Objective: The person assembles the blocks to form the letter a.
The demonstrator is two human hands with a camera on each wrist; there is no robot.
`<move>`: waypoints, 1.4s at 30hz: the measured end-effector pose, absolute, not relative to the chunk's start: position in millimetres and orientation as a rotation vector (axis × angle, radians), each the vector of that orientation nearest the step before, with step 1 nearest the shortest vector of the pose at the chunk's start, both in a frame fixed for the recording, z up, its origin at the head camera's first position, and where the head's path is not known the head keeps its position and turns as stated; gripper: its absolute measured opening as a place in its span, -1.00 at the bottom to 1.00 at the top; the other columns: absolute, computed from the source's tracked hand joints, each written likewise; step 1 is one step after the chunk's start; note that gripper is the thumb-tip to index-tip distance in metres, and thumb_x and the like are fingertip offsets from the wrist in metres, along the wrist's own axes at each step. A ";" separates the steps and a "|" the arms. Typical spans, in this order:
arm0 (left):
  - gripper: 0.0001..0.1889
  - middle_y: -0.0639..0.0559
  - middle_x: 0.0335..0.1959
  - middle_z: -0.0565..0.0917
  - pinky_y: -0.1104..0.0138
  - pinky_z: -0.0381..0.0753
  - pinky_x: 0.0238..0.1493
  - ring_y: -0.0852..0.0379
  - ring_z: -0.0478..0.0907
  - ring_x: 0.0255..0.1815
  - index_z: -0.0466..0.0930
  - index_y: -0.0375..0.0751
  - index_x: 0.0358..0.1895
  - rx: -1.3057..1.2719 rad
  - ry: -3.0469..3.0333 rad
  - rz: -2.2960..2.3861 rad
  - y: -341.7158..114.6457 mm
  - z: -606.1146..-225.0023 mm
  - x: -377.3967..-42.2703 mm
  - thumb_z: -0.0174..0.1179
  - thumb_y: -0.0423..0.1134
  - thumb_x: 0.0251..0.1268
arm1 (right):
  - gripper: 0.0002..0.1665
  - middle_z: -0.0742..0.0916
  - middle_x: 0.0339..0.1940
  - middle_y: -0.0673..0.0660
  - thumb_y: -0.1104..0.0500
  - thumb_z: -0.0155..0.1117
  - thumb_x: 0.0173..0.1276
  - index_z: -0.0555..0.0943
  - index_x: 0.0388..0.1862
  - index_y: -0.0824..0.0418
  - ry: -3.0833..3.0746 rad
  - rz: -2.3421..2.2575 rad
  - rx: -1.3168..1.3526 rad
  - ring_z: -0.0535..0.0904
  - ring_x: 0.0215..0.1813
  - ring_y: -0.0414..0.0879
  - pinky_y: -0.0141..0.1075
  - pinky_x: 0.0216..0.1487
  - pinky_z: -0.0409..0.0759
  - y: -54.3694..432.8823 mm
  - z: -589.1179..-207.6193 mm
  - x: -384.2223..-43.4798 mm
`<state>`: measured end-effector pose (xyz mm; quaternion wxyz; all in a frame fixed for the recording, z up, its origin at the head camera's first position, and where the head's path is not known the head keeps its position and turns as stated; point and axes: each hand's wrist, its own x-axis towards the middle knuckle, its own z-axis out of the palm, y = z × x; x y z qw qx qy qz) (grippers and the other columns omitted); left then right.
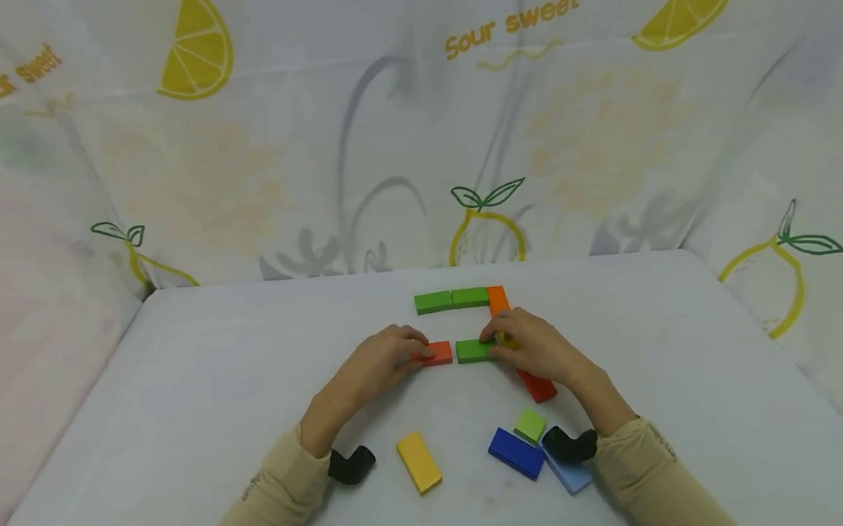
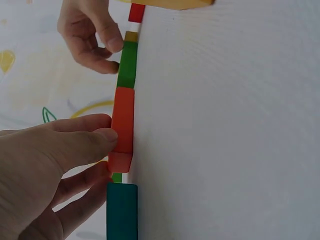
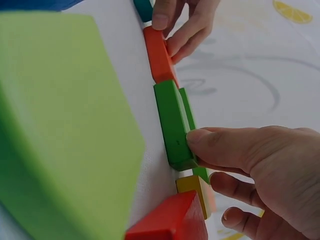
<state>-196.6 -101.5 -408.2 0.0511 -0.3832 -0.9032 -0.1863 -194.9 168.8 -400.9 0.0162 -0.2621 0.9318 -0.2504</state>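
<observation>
My left hand [image 1: 380, 358] pinches an orange-red block [image 1: 440, 353] between thumb and fingers on the white table. To its right, my right hand [image 1: 534, 343] holds a green block [image 1: 472, 351], its thumb on the near side in the right wrist view. A narrow gap parts the two blocks in the head view. A teal block [image 2: 122, 212] stands near the left hand's lower fingers, hidden in the head view. By the right hand, a yellow block [image 3: 192, 192] and a red block [image 1: 538, 386] lie in a slanting row with an orange block [image 1: 496, 298], partly covered by that hand.
Two green blocks, a left one [image 1: 433, 302] and a right one [image 1: 470, 297], lie end to end behind the hands. Nearer me are a yellow-orange block [image 1: 419, 462], a dark blue block [image 1: 517, 453], a light blue block [image 1: 570, 475] and a light green block [image 1: 530, 425].
</observation>
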 end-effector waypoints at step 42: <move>-0.66 -0.03 0.21 0.52 0.14 0.48 0.20 0.01 0.42 0.25 0.58 -0.11 0.14 -1.251 -2.812 -0.436 -94.6 -408.1 -188.0 0.15 -0.21 0.33 | -0.68 0.55 -0.44 0.04 -0.04 0.20 0.34 0.48 -0.26 0.21 2.697 -0.764 -0.438 0.42 -0.35 -0.10 -0.32 -0.34 0.36 203.8 -398.1 -199.2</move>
